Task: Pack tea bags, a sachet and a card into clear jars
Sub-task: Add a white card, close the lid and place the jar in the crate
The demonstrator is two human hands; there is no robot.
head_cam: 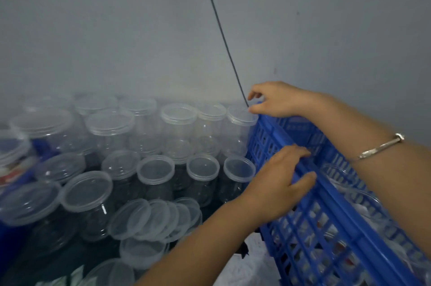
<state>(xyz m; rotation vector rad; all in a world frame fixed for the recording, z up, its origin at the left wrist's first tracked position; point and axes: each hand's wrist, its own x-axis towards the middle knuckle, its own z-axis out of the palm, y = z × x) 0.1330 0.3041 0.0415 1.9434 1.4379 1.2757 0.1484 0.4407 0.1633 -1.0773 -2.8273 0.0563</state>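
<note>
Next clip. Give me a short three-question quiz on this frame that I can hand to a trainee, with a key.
1. True or false: the left hand and the right hand both hold the blue crate.
2. Multiple choice: the bracelet sits on which wrist? A) left B) right C) both
3. Fill in: the overlapping row of loose lids lies in front of the clear, lidded ____.
Key: 1 true; 2 B; 3 jars.
</note>
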